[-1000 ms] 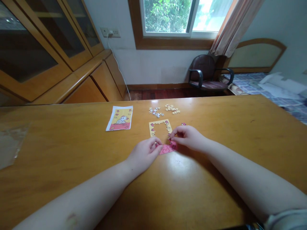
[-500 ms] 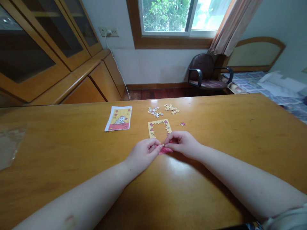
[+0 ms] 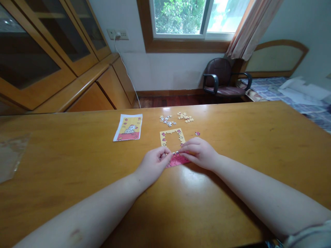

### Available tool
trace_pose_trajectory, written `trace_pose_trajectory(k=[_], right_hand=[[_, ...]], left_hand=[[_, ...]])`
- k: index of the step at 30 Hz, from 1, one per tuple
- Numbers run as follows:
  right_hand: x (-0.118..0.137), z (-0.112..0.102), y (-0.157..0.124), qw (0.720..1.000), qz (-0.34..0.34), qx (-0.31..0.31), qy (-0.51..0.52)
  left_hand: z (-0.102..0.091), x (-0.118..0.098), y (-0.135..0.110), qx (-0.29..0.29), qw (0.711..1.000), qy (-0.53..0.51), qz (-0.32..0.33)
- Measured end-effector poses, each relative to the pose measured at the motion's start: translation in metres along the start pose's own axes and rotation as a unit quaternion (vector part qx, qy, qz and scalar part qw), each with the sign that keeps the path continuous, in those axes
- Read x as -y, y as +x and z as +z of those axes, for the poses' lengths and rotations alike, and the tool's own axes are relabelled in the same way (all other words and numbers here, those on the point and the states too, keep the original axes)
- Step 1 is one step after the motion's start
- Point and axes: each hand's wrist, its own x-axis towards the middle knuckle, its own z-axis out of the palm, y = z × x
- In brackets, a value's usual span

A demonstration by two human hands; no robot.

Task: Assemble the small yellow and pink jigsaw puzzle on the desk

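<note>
A partly assembled jigsaw puzzle [image 3: 177, 159] lies on the table, with a yellow border around a bare middle and a pink lower part. My left hand [image 3: 155, 162] is at its lower left, thumb and forefinger pressed together at the pink pieces; whether a piece is between them is hidden. On the right side, my right hand [image 3: 200, 153] rests at the pink part with fingers stretched and thumb apart, seemingly touching it. Between the fingertips, pale tabs show along the pink part's upper edge. A loose pink puzzle piece [image 3: 197, 133] lies beyond my right hand.
Behind the puzzle lie a pile of white-patterned pieces [image 3: 167, 120] and a pile of yellow pieces [image 3: 185, 117]. A picture sheet with a white duck [image 3: 129, 128] is to the left. A clear plastic bag [image 3: 11, 156] lies at the table's far left.
My hands have moved slightly apart from their close pinch over the pink part. My right fingers have straightened, and more of the pink pieces now shows.
</note>
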Motion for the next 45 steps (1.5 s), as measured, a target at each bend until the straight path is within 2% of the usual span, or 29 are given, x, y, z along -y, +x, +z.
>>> trace_pose_trajectory(k=[4, 6, 11, 16, 22, 45], right_hand=[[-0.002, 0.001, 0.0, 1.0, 0.005, 0.001, -0.005], [-0.004, 0.002, 0.0, 1.0, 0.015, 0.008, -0.016], [-0.008, 0.005, 0.0, 0.995, 0.057, 0.059, -0.057], [-0.007, 0.006, 0.0, 0.991, 0.055, 0.094, -0.079], [-0.009, 0.008, -0.002, 0.989, 0.058, 0.109, -0.082], [-0.005, 0.006, 0.001, 0.986, 0.061, 0.126, -0.086]], left_hand=[[-0.002, 0.001, 0.0, 0.004, 0.999, 0.037, 0.009], [-0.004, 0.0, 0.001, -0.009, 0.996, 0.088, 0.011], [-0.005, -0.007, -0.004, 0.003, 0.963, 0.268, -0.012], [-0.001, -0.012, -0.009, 0.019, 0.939, 0.342, -0.001], [0.0, -0.012, -0.009, 0.045, 0.937, 0.346, 0.009], [0.0, -0.01, -0.008, 0.071, 0.939, 0.337, 0.021]])
